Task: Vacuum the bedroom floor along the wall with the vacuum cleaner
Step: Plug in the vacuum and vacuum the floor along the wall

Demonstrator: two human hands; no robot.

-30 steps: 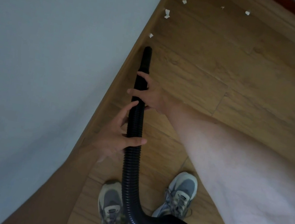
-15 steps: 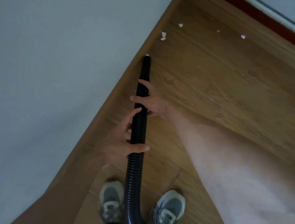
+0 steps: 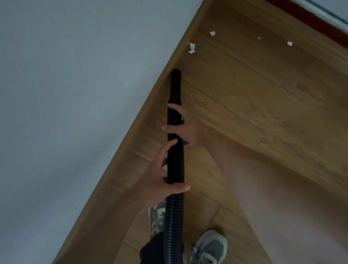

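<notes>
Both hands are gripping the vac hose (image 3: 176,169): right hand (image 3: 188,132) fingers are wrapping it fwd for aim, left hand (image 3: 159,187) clasping just behind, steadying. Nozzle tip (image 3: 175,74) is riding the floor (image 3: 265,101) beyond the right fingertips, hugging the skirting (image 3: 114,179); paper scraps (image 3: 191,48) are lying further ahead.

The black ribbed hose (image 3: 176,171) rises from the bottom edge and ends in a smooth tapered nozzle (image 3: 175,90), whose tip lies at the foot of the wooden skirting (image 3: 149,109) below the grey wall (image 3: 64,67). The right hand (image 3: 188,132) grips the nozzle's base and the left hand (image 3: 159,184) grips the ribs below it. White scraps (image 3: 191,48) lie on the wood floor (image 3: 265,105) ahead of the tip, apart from it.
</notes>
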